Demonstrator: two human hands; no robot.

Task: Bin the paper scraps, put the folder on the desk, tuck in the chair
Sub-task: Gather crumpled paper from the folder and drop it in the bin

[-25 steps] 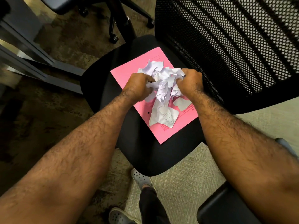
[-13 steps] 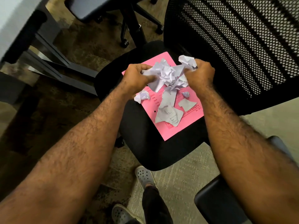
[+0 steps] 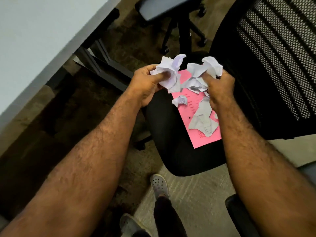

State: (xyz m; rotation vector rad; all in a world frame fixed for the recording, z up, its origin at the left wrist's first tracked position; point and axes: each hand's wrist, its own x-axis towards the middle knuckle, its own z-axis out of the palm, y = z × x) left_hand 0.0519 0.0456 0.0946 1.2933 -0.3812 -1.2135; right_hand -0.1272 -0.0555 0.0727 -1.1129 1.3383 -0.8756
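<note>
Both hands hover above the seat of the black chair [image 3: 172, 134], each closed on its own wad of crumpled white paper; the left hand [image 3: 145, 84] has its fingers [image 3: 160, 76] curled tight around the left wad [image 3: 169, 72], which bulges out above and to the right of the fist; the right hand [image 3: 220, 88] clamps the right wad [image 3: 205, 69], with paper spilling up over the knuckles and a torn tail hanging down toward the seat (the two wads sit near each other but apart, with a gap between them).

Below the hands the pink folder [image 3: 193, 127] lies flat on the seat, its long side running from the back of the seat toward the front edge, its near corner just short of that front edge; it is partly hidden by the hands and paper. Two scraps lie loose on the folder, out of either grip: a small crumpled ball [image 3: 180, 100] near the folder's left edge, just under the left wad, and a larger flattened torn sheet [image 3: 203, 121] toward the folder's right side, close beside the right wrist.

The mesh backrest [image 3: 273, 65] rises at the right; the pale worktop [image 3: 34, 40] fills the upper left corner, well apart from the chair; a second chair [image 3: 164, 7] stands on its castor base beyond the seat; a grey perforated shoe [image 3: 159, 184] stands on the carpet below the seat's front edge.
</note>
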